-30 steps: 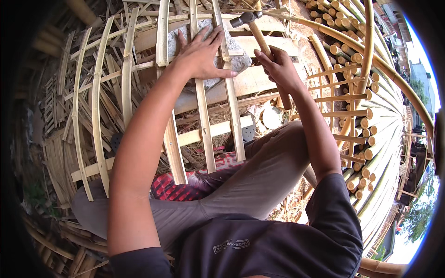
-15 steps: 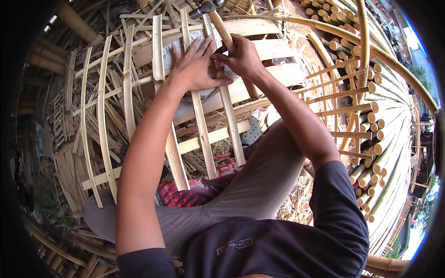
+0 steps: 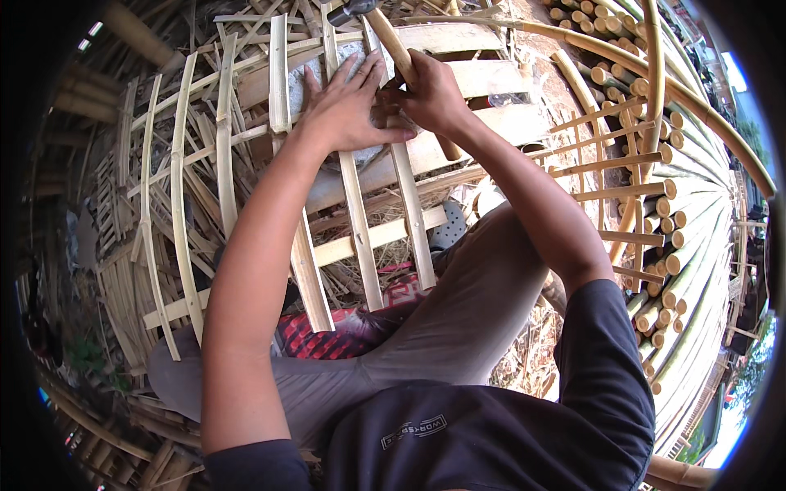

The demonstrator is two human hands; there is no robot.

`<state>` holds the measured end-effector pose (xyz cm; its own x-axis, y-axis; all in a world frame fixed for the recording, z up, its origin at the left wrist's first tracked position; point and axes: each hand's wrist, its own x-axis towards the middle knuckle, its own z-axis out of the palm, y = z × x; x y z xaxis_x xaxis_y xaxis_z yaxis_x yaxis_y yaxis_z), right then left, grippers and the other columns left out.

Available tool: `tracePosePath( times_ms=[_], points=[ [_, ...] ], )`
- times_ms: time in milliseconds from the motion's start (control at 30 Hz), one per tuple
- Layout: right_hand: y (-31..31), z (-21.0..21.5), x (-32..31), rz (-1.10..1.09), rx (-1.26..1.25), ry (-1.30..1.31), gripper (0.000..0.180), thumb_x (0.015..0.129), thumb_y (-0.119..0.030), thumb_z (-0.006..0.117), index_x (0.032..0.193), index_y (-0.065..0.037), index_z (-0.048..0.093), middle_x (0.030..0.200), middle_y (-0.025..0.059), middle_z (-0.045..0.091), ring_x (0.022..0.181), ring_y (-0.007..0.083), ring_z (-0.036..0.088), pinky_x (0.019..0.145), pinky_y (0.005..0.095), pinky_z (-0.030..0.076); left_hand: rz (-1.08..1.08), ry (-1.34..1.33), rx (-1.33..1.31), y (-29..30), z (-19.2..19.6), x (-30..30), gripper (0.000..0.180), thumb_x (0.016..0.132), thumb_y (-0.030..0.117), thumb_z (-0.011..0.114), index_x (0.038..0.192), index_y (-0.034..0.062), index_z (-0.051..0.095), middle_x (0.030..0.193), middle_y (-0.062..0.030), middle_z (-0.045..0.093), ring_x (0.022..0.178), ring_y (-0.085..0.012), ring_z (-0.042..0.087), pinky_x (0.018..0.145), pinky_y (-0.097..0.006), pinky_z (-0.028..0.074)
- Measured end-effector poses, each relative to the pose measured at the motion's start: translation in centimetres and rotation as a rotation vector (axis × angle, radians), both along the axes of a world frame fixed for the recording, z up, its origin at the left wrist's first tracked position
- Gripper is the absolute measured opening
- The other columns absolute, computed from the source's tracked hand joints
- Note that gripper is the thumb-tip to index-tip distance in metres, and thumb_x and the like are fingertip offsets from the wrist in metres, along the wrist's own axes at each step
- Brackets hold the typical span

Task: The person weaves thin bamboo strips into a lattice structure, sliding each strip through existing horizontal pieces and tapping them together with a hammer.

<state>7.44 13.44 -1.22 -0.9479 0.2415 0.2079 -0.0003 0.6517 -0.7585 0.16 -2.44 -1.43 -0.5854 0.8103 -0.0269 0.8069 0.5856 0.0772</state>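
Observation:
My left hand lies with fingers spread over the bamboo slats of a lattice, its thumb across one slat. Close beside it, my right hand is wrapped round the wooden handle of a hammer. The hammer's dark head is up at the top edge, and the handle's end sticks out below my fist. Long slats run toward me over crosswise strips, such as the near strip. Under my left hand a grey stone-like block shows partly. Whether my right fingertips also hold something small is hidden.
Wide flat boards lie under the lattice's right side. Cut bamboo poles are stacked at the right, with a slat frame before them. A curved pole arches there. Split bamboo scraps cover the left ground.
The hammer has tipped slightly, its head shifting a little up and left with my right hand. My left hand stays spread on the slats. The whole view has shifted slightly.

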Motion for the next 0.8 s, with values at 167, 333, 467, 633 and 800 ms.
tracePosePath(
  times_ms=[167, 333, 467, 633, 800],
  points=[
    [-0.9, 0.6, 0.6, -0.026, -0.098, 0.035, 0.030, 0.075, -0.006, 0.080, 0.096, 0.004, 0.061, 0.084, 0.0157, 0.071, 0.079, 0.0238, 0.072, 0.071, 0.0372, 0.057, -0.006, 0.010, 0.058, -0.2, -0.3, 0.0, 0.134, 0.059, 0.088, 0.063, 0.158, 0.0110, 0.018, 0.166, -0.0032, 0.015, 0.152, -0.0273, 0.016, 0.114, -0.073, 0.002],
    [-0.3, 0.1, 0.3, 0.003, -0.090, 0.020, 0.032, 0.074, -0.007, 0.082, 0.098, 0.003, 0.061, 0.085, 0.0135, 0.072, 0.079, 0.0208, 0.071, 0.071, 0.0363, 0.056, -0.018, -0.007, 0.108, -0.2, -0.4, 0.0, 0.135, 0.057, 0.088, 0.064, 0.157, 0.0098, 0.020, 0.165, -0.0044, 0.019, 0.152, -0.0280, 0.018, 0.114, -0.075, 0.001],
    [-0.2, -1.0, 0.1, -0.045, -0.084, 0.030, 0.033, 0.073, -0.008, 0.083, 0.094, 0.003, 0.060, 0.083, 0.0142, 0.071, 0.077, 0.0207, 0.071, 0.070, 0.0355, 0.056, -0.002, -0.022, 0.070, -0.1, -0.2, 0.1, 0.134, 0.057, 0.088, 0.064, 0.158, 0.0110, 0.019, 0.166, -0.0029, 0.017, 0.152, -0.0277, 0.018, 0.114, -0.074, 0.002],
    [0.3, -1.9, -0.4, -0.070, -0.142, -0.054, 0.035, 0.081, 0.000, 0.078, 0.106, 0.003, 0.053, 0.089, 0.0087, 0.066, 0.085, 0.0146, 0.070, 0.075, 0.0292, 0.059, 0.019, -0.013, 0.024, -0.2, -0.3, 0.0, 0.133, 0.060, 0.086, 0.064, 0.159, 0.0123, 0.015, 0.166, -0.0011, 0.014, 0.152, -0.0273, 0.016, 0.115, -0.072, 0.003],
    [0.8, -2.0, -0.4, -0.002, -0.175, -0.004, 0.038, 0.075, -0.007, 0.084, 0.099, 0.003, 0.056, 0.085, 0.0122, 0.069, 0.079, 0.0166, 0.070, 0.069, 0.0315, 0.058, 0.019, -0.025, 0.017, 0.0, 0.0, 0.0, 0.136, 0.058, 0.089, 0.063, 0.159, 0.0128, 0.013, 0.166, -0.0017, 0.013, 0.152, -0.0276, 0.016, 0.116, -0.072, 0.004]
  ],
)
